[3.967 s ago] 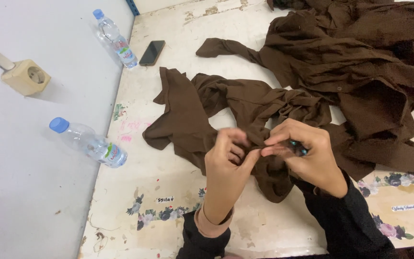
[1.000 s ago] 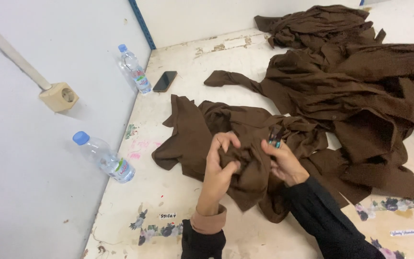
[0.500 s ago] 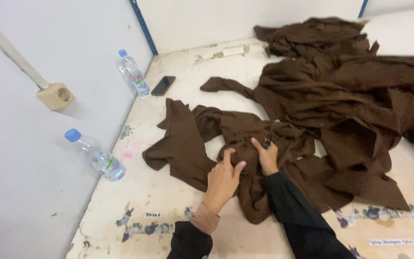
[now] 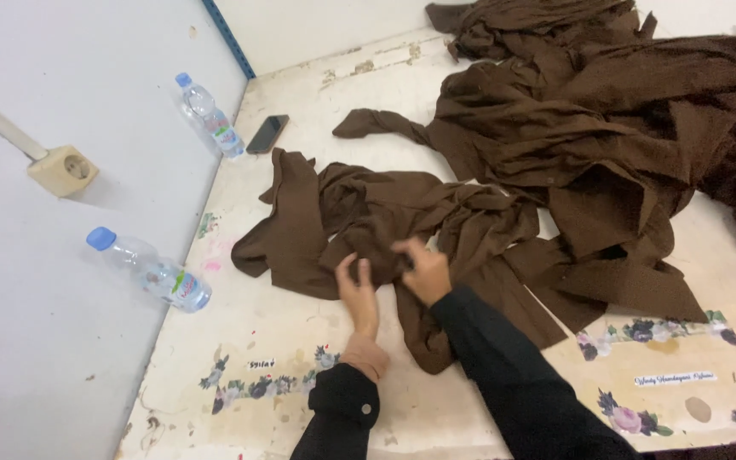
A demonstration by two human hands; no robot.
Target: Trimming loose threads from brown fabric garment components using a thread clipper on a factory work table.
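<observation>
1. The brown garment (image 4: 385, 221) lies crumpled on the worn white table (image 4: 300, 358), about the middle of my head-cam feed. One sleeve-like flap is flung out toward 10 o'clock, and the bulk bunches toward 3.
2. The right hand (image 4: 423, 273) sits on the garment's near edge with its fingers curled in and pressed together on a fold, so it's pinching the fabric. The hand is a bit blurry, so I can't say how much cloth is in the pinch.
3. The left hand (image 4: 358, 294) is just beside it at 9 o'clock, fingers bent and slightly spread, tips against the same edge. I can't tell whether it actually grips anything.
4. My read is that this is the gather-and-sort-out stage: both hands are working one fold at the 6 o'clock rim of the garment. Moving on would call for a definite grip from the left hand, since the cloth is tangled on itself.
5. Further out, a big pile of brown cloth (image 4: 606, 128) fills 1 to 3 o'clock and touches the garment.
6. At 11 o'clock there's a dark phone (image 4: 267, 134) next to a water bottle (image 4: 209, 115). A second bottle (image 4: 151, 271) lies at 9, and a wall socket (image 4: 66, 169) is beyond it.
</observation>
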